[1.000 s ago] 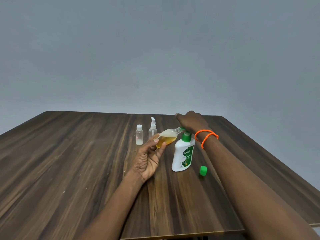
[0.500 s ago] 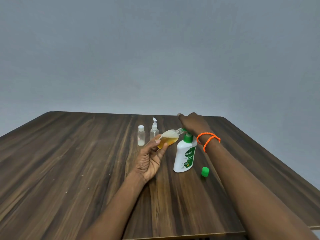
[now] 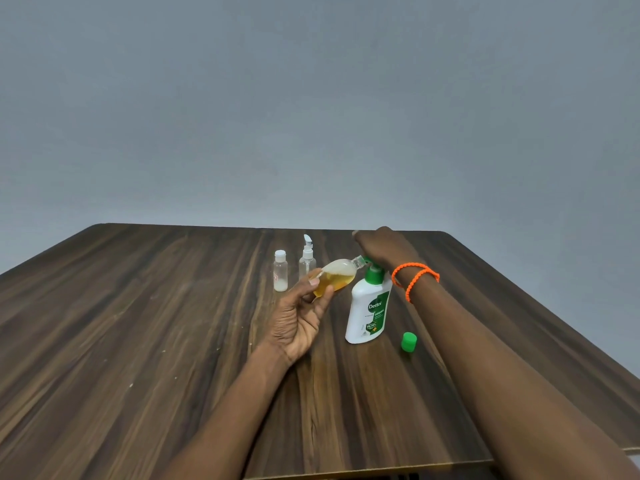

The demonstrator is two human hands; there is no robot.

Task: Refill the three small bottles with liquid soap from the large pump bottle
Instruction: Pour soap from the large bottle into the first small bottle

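A white pump bottle (image 3: 367, 310) with a green label and green pump stands upright on the wooden table (image 3: 138, 341). My right hand (image 3: 384, 245) lies flat on top of its pump head. My left hand (image 3: 299, 315) holds a small clear bottle (image 3: 337, 277) of amber liquid with foam on top, tilted with its open neck at the pump spout. Its green cap (image 3: 409, 341) lies on the table to the right of the pump bottle. Behind stand a small capped bottle (image 3: 280, 270) with a little white liquid and a small clear spray bottle (image 3: 307, 258).
The table's near edge runs along the bottom of the view and its right edge slants close past my right forearm. A plain grey wall rises behind the table.
The view shifted slightly. My hands, the tilted small bottle and the pump bottle keep the same arrangement, with no clear change in the liquid level.
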